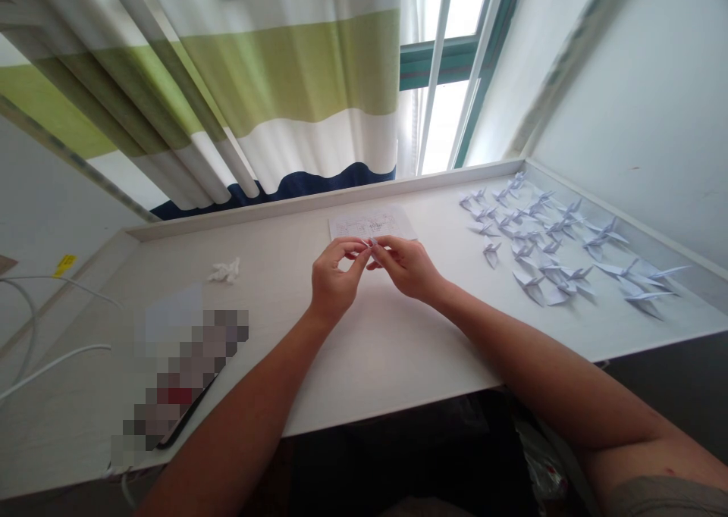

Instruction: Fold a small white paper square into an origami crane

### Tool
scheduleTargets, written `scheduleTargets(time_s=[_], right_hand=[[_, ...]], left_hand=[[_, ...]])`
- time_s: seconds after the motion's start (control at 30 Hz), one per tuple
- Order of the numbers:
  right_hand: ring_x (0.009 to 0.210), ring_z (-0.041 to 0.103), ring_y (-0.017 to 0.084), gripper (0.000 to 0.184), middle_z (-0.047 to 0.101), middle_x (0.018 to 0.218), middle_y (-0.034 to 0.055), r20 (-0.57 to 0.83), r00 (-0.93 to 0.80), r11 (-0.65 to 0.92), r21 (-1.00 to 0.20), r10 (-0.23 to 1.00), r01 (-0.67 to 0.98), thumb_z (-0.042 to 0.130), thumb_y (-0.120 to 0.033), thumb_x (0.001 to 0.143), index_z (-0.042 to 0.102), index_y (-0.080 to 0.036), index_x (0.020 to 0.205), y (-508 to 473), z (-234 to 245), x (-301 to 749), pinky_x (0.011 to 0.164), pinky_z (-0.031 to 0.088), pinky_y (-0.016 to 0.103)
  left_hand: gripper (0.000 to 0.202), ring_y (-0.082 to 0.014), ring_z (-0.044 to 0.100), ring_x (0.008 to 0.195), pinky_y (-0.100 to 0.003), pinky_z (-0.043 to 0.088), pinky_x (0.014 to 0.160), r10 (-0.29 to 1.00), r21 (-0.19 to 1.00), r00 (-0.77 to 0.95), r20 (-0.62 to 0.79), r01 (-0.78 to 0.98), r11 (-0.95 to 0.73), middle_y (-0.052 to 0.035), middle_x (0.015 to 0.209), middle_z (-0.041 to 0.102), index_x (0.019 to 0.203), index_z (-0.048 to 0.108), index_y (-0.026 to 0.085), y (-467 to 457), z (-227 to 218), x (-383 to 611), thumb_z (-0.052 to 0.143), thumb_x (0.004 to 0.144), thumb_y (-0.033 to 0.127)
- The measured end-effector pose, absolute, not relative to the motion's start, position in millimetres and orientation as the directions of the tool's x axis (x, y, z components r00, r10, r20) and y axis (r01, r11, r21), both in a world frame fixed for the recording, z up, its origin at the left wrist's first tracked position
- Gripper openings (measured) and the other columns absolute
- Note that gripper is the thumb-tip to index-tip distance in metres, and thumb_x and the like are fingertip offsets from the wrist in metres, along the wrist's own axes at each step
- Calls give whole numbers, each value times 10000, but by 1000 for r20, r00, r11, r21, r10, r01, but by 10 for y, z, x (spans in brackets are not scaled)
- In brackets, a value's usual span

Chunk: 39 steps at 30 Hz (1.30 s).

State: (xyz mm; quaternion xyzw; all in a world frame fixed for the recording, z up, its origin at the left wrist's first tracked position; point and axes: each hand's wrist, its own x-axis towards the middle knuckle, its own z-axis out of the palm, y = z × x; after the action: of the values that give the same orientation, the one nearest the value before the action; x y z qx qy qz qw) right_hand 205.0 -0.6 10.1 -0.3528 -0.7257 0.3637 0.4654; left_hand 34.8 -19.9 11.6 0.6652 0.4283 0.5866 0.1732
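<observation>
My left hand (337, 276) and my right hand (410, 268) meet above the middle of the white table. Thumbs and fingertips of both are pinched on a small folded piece of paper (368, 243), most of which the fingers hide. Its exact shape is too small to make out. Just beyond the hands lies a flat sheet of paper (375, 221) with faint printed or drawn marks. To the right stand several white folded paper cranes (531, 233), grouped toward the raised back and side edges.
A crumpled white paper bit (226, 271) lies on the left of the table (273, 274). Nearer me is a blurred-out, dark-edged device (190, 384). White cables (62, 361) run at the far left. A striped curtain (307, 77) hangs behind the raised back edge.
</observation>
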Motion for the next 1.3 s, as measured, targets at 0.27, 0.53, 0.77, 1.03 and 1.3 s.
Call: scheduleTargets(time_s=[0.27, 0.53, 0.77, 1.03, 1.3], right_hand=[[852, 750, 198, 544, 762, 885, 29, 324, -281, 287, -944, 903, -164, 733, -741, 870, 718, -212, 998, 77, 12, 1962, 897, 671, 426], [815, 743, 205, 471, 712, 797, 20, 413, -272, 423, -906, 869, -26, 657, -688, 957, 679, -218, 921, 39, 24, 1986, 771, 624, 381], [821, 760, 208, 417, 700, 767, 3, 427, -277, 455, -890, 861, 43, 629, -646, 992, 609, -234, 935, 65, -14, 2006, 740, 587, 350], [845, 805, 230, 358, 750, 776, 13, 456, -289, 513, -842, 842, 164, 603, -573, 1031, 573, -240, 905, 43, 30, 2026, 707, 549, 321], [816, 759, 193, 305, 800, 876, 32, 487, -388, 600, -754, 783, 265, 527, -478, 1087, 575, -235, 908, 24, 79, 2092, 752, 519, 321]], left_hand=[[164, -208, 701, 971, -342, 651, 827, 799, 785, -31, 600, 216, -581, -93, 1086, 682, 912, 712, 202, -139, 57, 323, 759, 944, 355], [252, -202, 741, 924, -341, 658, 789, 875, 879, -89, 476, 31, -475, -85, 1033, 740, 875, 684, 189, -145, 73, 374, 833, 866, 392], [274, -179, 742, 826, -340, 662, 767, 885, 894, -152, 441, -14, -448, -58, 922, 757, 857, 703, 178, -168, 126, 391, 898, 790, 358], [421, -160, 749, 786, -302, 647, 747, 922, 920, -166, 350, -124, -372, -29, 861, 765, 948, 722, 173, -164, 155, 376, 1003, 674, 327], [462, -142, 719, 755, -282, 624, 717, 952, 930, -118, 284, -208, -303, -18, 819, 758, 950, 791, 174, -127, 142, 331, 1042, 606, 355]])
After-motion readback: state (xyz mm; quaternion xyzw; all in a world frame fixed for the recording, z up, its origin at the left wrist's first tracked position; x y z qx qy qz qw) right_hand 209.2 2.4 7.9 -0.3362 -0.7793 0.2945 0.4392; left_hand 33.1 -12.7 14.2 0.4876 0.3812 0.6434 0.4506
